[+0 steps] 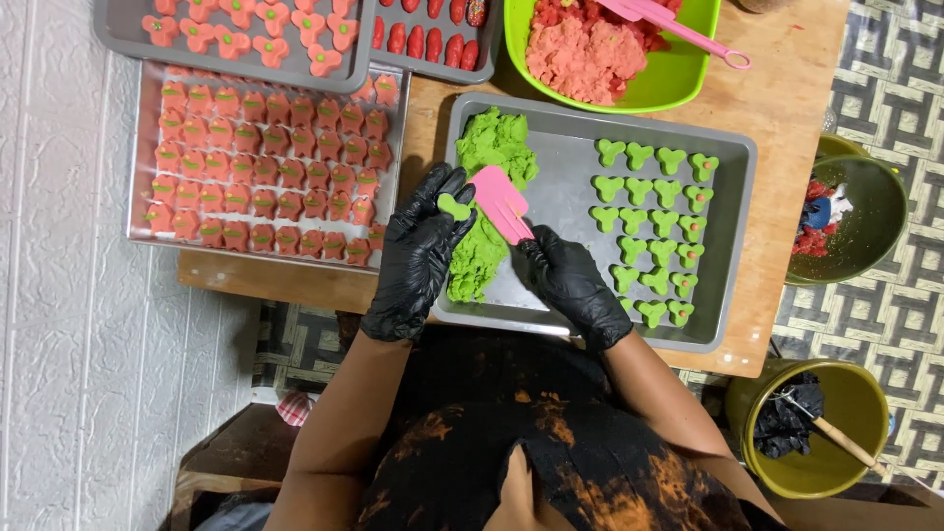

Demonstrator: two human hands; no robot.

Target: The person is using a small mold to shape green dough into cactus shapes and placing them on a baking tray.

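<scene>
Nearest the wearer, two hands in black gloves worked over a grey rectangular metal tray (580, 120) that sat on a bare wooden table (787, 88). The left hand (418, 256) was partly curled, its fingertips pinching one small green heart-shaped dough piece (454, 206). The right hand (573, 283) was closed around the handle of a flat pink plastic cutter (500, 202), whose blade pointed up and left and rested against a lump of bright green dough (489, 192). That dough was one long, rough, crumbly heap along the tray's left side, reaching from the top edge down between the two hands.

On the right half of the same tray lay the shaped green pieces (654, 231), in about four loose columns; I counted roughly twenty, each lobed like a heart, several with a tiny reddish dot.

Left of this, a second metal tray (143, 147) held packed rows of orange-red shaped pieces with green tops (270, 167), too many and too small to count surely. Beyond it were two more trays: one with paler pink pieces (246, 29), one with red oblong pieces (423, 39). A lime-green plastic bowl (678, 74) at the far edge held pink dough (580, 54) and a pink spatula (678, 25). On the floor to the right stood two olive-green buckets (865, 216).
</scene>
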